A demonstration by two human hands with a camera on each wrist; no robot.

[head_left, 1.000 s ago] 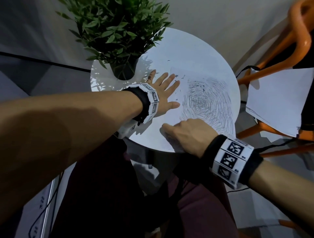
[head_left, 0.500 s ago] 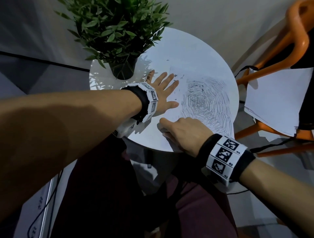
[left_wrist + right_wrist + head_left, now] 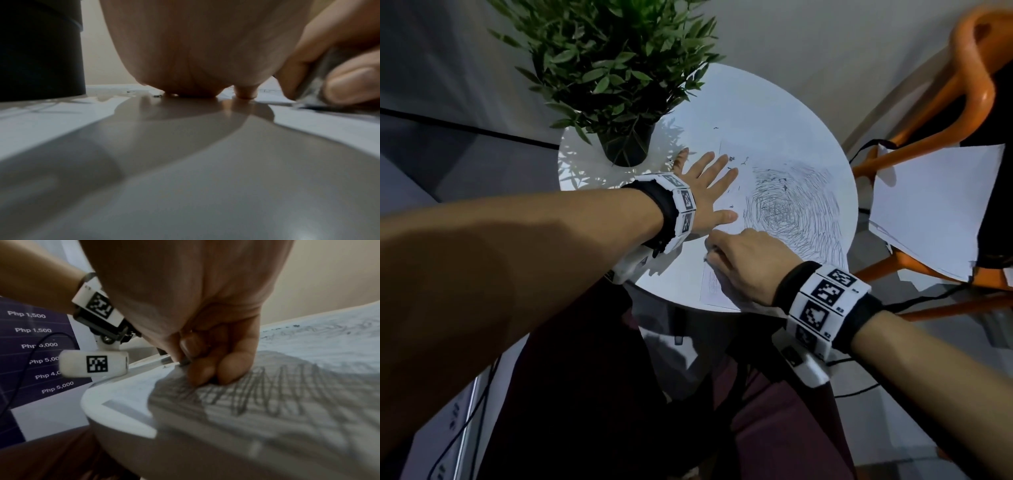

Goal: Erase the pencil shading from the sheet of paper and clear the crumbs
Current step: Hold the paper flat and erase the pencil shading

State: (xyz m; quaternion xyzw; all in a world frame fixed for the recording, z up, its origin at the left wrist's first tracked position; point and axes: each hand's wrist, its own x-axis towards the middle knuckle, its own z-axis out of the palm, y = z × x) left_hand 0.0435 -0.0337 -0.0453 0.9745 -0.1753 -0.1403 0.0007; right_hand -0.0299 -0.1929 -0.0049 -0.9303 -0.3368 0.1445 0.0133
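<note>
A white sheet of paper (image 3: 774,154) lies on the round white table (image 3: 774,102), covered by a large oval of pencil shading (image 3: 791,212). My left hand (image 3: 705,181) lies flat with spread fingers on the sheet's left edge; its palm (image 3: 195,56) presses the tabletop. My right hand (image 3: 736,260) is curled at the sheet's near-left part, just below my left thumb. It pinches a small grey eraser (image 3: 312,92) against the paper, and the eraser (image 3: 183,364) is mostly hidden by fingers. Dark crumbs (image 3: 731,159) are scattered by my left fingertips.
A potted plant (image 3: 619,68) in a black pot (image 3: 41,48) stands at the table's far left, close to my left hand. An orange chair (image 3: 976,85) at the right carries loose white sheets (image 3: 928,205). The table edge (image 3: 115,418) runs just below my right hand.
My right hand has slid a little to the left along the sheet's near part, toward my left thumb. My left hand has stayed flat in place.
</note>
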